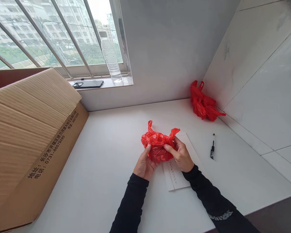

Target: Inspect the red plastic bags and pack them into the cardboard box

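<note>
A red plastic bag [158, 142] with something bulky inside is held up over the middle of the white table. Its two handles stick up at the top; what it contains is hidden by the plastic. My left hand [145, 164] grips the bag's lower left side, thumb on the front. On the right side, my right hand [180, 153] is closed on the bag, its thumb pressing the gathered plastic. Beneath the bag and my right hand lies a white sheet of paper [171, 176] with printed marks, partly covered. To the right of my right hand rests a black pen [212, 149].
A large cardboard box [38, 142] with an open flap takes up the left side. More red plastic bags [203, 103] lie bunched in the back right corner. On the window sill are a phone [88, 84] and a water bottle [111, 60]. Walls bound the back and right.
</note>
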`<state>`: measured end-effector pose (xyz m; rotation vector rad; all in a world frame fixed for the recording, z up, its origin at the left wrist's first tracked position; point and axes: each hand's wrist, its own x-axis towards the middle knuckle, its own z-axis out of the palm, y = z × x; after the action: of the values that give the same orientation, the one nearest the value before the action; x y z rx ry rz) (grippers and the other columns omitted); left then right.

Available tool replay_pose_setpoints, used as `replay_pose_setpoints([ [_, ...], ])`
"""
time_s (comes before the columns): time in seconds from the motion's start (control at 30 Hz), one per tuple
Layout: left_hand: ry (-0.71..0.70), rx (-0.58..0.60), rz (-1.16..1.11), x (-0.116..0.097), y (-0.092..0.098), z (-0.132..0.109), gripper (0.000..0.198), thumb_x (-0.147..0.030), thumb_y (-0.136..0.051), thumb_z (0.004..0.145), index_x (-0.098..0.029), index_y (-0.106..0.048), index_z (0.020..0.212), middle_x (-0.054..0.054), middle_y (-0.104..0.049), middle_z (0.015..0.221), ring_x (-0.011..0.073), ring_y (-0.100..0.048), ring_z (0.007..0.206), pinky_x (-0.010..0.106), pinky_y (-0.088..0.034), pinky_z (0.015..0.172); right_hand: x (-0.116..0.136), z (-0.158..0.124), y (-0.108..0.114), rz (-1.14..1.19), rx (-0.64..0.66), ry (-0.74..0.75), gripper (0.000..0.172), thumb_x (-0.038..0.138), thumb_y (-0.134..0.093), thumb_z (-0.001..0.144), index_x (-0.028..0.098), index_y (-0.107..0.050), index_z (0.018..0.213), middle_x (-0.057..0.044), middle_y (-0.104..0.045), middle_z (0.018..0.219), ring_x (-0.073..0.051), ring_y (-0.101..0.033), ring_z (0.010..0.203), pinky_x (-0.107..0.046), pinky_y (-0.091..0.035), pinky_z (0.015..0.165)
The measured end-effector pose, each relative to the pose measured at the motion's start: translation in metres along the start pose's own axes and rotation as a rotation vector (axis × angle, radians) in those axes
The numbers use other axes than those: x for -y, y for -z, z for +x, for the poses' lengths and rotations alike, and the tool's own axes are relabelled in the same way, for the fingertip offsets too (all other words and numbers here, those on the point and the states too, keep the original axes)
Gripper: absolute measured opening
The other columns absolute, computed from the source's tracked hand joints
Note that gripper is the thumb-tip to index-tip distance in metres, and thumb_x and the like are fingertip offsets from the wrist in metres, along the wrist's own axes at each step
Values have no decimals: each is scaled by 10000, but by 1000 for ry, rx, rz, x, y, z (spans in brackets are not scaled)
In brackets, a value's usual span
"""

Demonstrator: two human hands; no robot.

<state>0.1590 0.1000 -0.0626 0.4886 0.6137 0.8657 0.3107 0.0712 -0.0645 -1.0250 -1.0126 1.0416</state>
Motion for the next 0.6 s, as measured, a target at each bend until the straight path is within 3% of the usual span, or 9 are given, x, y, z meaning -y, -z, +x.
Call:
replay_pose_setpoints([
  [0.27, -132, -84, 35, 7, 2, 7, 318, -271, -782, 784, -136, -720, 1066, 105, -758, 1074, 294, -678, 1086, 398, -560, 929, -1, 0, 0, -73, -28, 27, 179, 333, -663, 867, 232, -627, 1011, -24, -675, 957, -238, -625, 918, -347, -523, 843],
  [0.6, -199, -145, 48, 7, 6, 9, 316, -288, -810, 733, -119, -740, 991, 106, -777, 983, 296, -706, 1016, 400, -552, 932, -4, 1, 1, -42, 26, -3, 189, 319, -675, 865, 197, -647, 1006, -33, -683, 943, -227, -620, 889, -329, -524, 816],
])
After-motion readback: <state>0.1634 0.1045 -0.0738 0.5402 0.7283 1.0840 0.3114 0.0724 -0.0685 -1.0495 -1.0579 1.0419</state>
